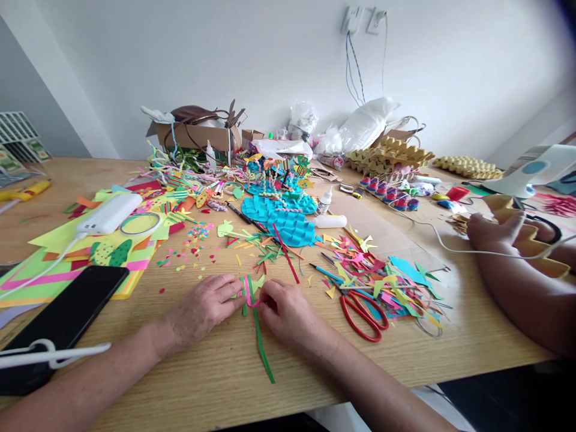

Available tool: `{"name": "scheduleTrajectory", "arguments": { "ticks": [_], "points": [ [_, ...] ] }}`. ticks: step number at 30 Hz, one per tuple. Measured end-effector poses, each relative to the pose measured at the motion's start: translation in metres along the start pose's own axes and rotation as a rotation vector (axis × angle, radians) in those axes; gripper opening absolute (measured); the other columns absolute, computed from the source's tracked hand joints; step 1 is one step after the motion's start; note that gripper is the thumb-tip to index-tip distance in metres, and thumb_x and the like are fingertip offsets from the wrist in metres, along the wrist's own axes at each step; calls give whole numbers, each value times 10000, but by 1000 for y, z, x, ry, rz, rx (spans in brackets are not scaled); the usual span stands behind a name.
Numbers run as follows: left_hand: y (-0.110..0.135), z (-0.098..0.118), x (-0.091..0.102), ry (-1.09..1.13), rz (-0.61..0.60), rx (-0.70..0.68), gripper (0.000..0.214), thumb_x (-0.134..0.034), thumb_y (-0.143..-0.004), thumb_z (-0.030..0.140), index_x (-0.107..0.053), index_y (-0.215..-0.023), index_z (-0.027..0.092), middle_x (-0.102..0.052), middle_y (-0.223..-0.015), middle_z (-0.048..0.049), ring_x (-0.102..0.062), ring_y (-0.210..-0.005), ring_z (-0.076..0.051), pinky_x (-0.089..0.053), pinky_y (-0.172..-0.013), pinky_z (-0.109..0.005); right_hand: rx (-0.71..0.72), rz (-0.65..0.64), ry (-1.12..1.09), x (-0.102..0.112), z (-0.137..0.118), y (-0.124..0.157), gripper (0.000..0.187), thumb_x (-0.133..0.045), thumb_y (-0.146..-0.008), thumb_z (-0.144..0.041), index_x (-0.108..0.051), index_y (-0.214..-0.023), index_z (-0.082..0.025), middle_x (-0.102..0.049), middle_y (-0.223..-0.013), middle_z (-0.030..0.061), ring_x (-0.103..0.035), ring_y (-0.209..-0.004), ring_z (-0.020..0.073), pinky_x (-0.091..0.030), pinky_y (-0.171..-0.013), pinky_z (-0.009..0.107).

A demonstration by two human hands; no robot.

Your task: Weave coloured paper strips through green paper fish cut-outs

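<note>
Near the table's front edge, my left hand (211, 305) has its fingertips together on the edge of a small green paper piece (245, 309). My right hand (288, 312) is closed in a pinch at the end of a narrow pink paper strip (252, 303), which bends between both hands. A long dark green paper strip (263, 348) trails from there toward me. Just behind lies a light green paper cutout (258, 282). Red-handled scissors (364, 315) rest on the table right of my right hand.
Paper scraps (396, 288) lie at right, coloured sheets (135, 264) and a black phone (72, 318) at left. Blue egg-carton pieces (279, 219) and a glue bottle (324, 202) stand behind. At far right, another person's hands (499, 231) hold egg carton; a white cable (450, 246) crosses there.
</note>
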State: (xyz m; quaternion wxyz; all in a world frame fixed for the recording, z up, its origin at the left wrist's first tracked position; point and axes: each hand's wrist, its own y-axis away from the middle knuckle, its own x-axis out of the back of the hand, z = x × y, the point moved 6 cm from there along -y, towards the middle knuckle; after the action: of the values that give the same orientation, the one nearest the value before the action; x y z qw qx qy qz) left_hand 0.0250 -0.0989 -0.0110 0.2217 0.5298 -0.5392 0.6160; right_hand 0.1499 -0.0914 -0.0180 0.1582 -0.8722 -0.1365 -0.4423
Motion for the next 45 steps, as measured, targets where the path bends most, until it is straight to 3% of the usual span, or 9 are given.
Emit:
{"name": "scheduleTrajectory", "arguments": {
  "ticks": [13, 23, 29, 33, 38, 41, 45],
  "points": [
    [4, 3, -6, -33, -26, -16, 246, -450, -886, 164, -586, -1092, 152, -603, -1116, -97, -485, -1062, -216, -453, -864, -349, -17, -26, 21, 0, 0, -1, 113, -484, -751, -89, -552, -699, -163, -589, -707, 22, -533, -652, 123, -333, -572, 204],
    [-1, 8, 2, -81, 13, -61, 295, -339, -917, 125, -614, -1022, 117, -623, -1095, -81, -493, -1042, -218, -436, -869, -332, -3, -57, 51, -3, -3, 1, 113, -486, -779, -94, -556, -733, -170, -594, -730, 29, -551, -698, 137, -361, -617, 210],
    [-1, 11, 1, -133, 15, -107, 279, -369, -894, 80, -618, -1007, 139, -630, -1104, -52, -508, -1011, -233, -431, -843, -360, -48, 140, -85, 21, 8, 2, 163, -480, -765, -39, -491, -682, -179, -579, -685, 3, -543, -651, 119, -364, -590, 199],
    [0, 10, 0, -141, 6, -88, 275, -375, -895, 84, -615, -1018, 139, -628, -1109, -57, -503, -1023, -226, -418, -858, -354, -46, 76, -93, 17, 9, 7, 136, -507, -752, -43, -514, -727, -176, -590, -734, 6, -550, -648, 112, -378, -582, 195],
    [1, 9, -1, -127, 19, -76, 271, -364, -914, 127, -607, -1033, 130, -623, -1097, -83, -495, -1038, -223, -423, -855, -354, 125, -52, 140, 4, -15, 14, 161, -583, -756, -177, -555, -915, -167, -588, -896, 49, -558, -793, 160, -406, -660, 233],
    [1, 9, 0, -114, 54, -77, 280, -346, -922, 132, -613, -1002, 110, -630, -1068, -91, -500, -1022, -218, -430, -851, -346, 216, -34, 352, -3, -22, 11, 77, -513, -827, -208, -575, -858, -173, -585, -843, 50, -542, -772, 174, -391, -644, 255],
    [-2, 10, 3, -108, 84, -72, 301, -322, -930, 130, -617, -976, 100, -641, -1045, -84, -513, -994, -208, -444, -834, -331, 249, -1, 452, -9, -19, 5, 157, -460, -871, -192, -588, -780, -177, -584, -786, 43, -530, -713, 163, -362, -602, 254]
  ]
}}
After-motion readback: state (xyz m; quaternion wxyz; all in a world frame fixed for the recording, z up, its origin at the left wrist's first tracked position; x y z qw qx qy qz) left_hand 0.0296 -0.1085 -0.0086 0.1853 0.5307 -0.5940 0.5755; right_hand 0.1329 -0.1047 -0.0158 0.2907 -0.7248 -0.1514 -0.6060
